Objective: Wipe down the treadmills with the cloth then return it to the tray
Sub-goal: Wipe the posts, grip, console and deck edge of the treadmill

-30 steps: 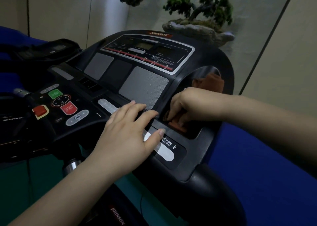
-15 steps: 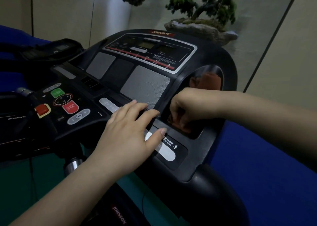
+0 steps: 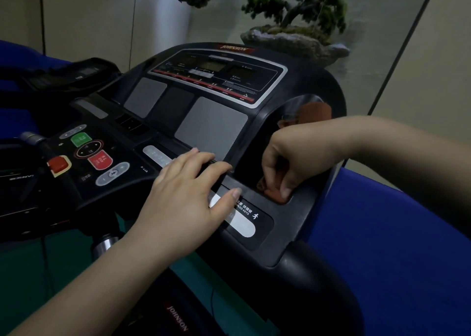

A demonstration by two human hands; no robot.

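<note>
**Two hands on the console, cloth down in the right-hand tray**

Two hands work one treadmill console [image 3: 211, 121]. Farthest left sit the green and red buttons [image 3: 100, 159], untouched. Next comes the left hand [image 3: 190, 198], laid flat over the pale speed-key strip [image 3: 235, 222] with fingers spread and straight, holding nothing; it looks to be there as a brace while the other hand works. To its right is the recessed tray [image 3: 305, 106], a glossy black pocket in the console's right side. The right hand [image 3: 293, 162] reaches down into it, fingers curled and pinching the brown cloth [image 3: 271, 191] against the tray floor at its near edge. Judging by that position, the cloth is either rubbing out the pocket or being set down there. It is bunched, so any long axis is hard to tell; the visible part runs roughly along the tray's near rim, left to right. A brown reflection shows on the tray's far wall.
</note>
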